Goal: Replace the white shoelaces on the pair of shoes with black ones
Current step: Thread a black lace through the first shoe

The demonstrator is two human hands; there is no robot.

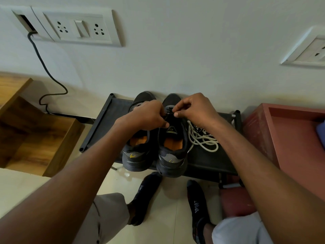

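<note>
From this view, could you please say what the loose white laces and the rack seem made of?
White laces: likely braided cord, matte, round and thick, lying in limp coils. Rack: apparently dark metal tube frame with a taut fabric shelf, though the look leaves that open.

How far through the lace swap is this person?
White laces lie loose on the rack, so removal looks done. Left hand and right hand pinch a black lace at the right shoe. The left shoe's lacing is hidden.
</note>
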